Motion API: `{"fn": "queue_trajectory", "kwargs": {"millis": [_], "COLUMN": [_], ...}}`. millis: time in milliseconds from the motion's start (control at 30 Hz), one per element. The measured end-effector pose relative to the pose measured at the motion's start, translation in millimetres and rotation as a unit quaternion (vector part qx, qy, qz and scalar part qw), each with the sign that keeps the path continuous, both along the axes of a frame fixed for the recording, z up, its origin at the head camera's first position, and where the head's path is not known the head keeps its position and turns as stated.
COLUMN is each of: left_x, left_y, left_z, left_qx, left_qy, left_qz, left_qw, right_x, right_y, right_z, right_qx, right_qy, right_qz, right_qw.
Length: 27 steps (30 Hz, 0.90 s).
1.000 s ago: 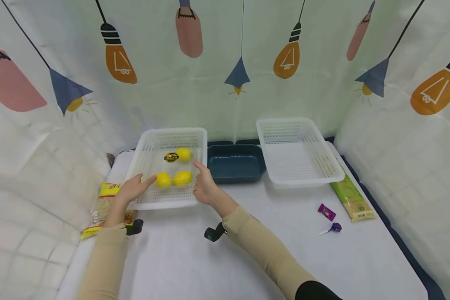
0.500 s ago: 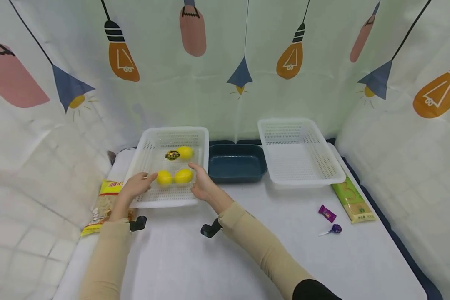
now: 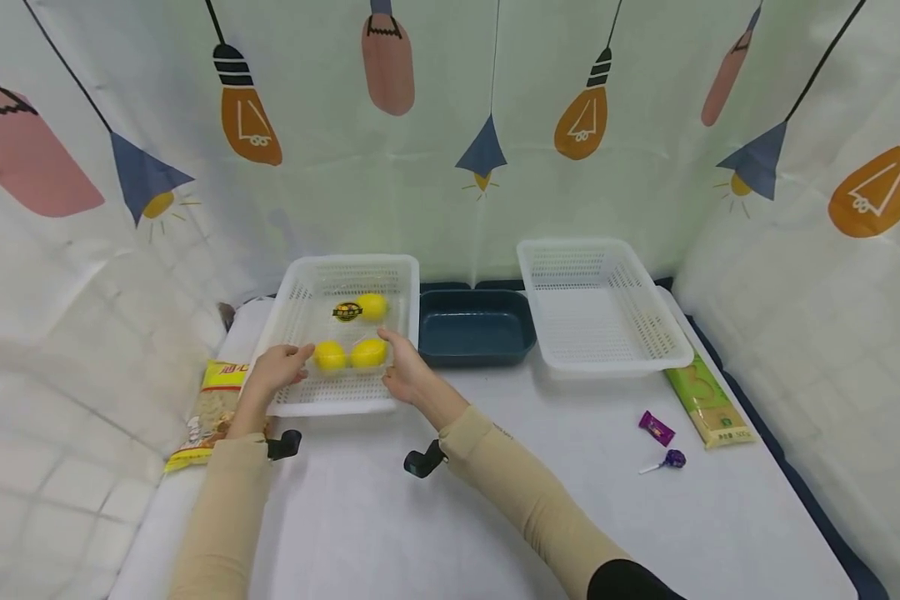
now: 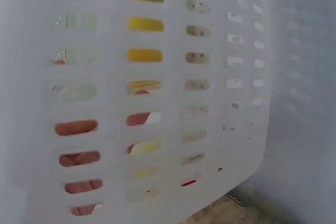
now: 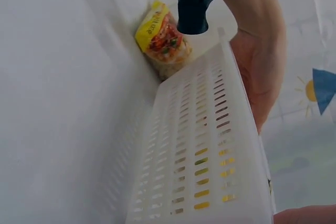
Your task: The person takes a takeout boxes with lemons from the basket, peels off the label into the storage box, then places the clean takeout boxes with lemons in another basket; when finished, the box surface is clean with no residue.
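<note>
A clear plastic pack of lemons (image 3: 367,353) lies inside the left white basket (image 3: 330,409), three yellow fruits and a black-and-yellow label showing through. My left hand (image 3: 277,371) reaches over the basket's front left and holds the pack's left side, thumb beside a lemon. On the opposite side my right hand (image 3: 407,367) grips the pack's right edge, thumb on top and fingers curled below. Through the slots of the basket wall (image 4: 113,103), finger skin and yellow fruit show in the left wrist view. The left hand (image 5: 260,72) appears behind the basket rim in the right wrist view.
A dark blue tray (image 3: 477,361) stands between the left basket and a second white basket (image 3: 603,365). A yellow snack bag (image 3: 213,404) lies at the left, a green packet (image 3: 708,404) at the right. Near that are a purple candy (image 3: 656,427) and a lollipop (image 3: 673,458).
My right thumb has come inward onto the pack's edge, and my left fingers have curled in more. The pack and baskets shift slightly rightward in view with the camera.
</note>
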<state>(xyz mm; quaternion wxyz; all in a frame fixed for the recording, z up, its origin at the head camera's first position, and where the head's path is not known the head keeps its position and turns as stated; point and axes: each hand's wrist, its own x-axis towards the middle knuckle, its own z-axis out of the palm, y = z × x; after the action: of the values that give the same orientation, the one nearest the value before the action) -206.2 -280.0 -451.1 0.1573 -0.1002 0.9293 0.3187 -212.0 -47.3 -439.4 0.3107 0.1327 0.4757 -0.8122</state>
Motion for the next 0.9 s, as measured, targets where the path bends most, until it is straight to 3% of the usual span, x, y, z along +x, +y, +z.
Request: {"fn": "queue_trajectory", "kwargs": {"millis": [500,900], "left_x": [4.7,12.5], "left_y": [1.0,-2.3], "left_z": [0.7,7.5], "left_qx": [0.052,0.071], "left_qy": [0.012,0.044], "left_qz": [0.055,0.056], "left_qw": [0.9971,0.9949], "right_x": [5.3,12.7], "right_y": [5,18], "right_z": [2.0,10.0], "right_qx": [-0.007,-0.026], "right_qy": [0.007,0.025], "right_qz": [0.009,0.038], "right_qw": [0.9999,0.9986]}}
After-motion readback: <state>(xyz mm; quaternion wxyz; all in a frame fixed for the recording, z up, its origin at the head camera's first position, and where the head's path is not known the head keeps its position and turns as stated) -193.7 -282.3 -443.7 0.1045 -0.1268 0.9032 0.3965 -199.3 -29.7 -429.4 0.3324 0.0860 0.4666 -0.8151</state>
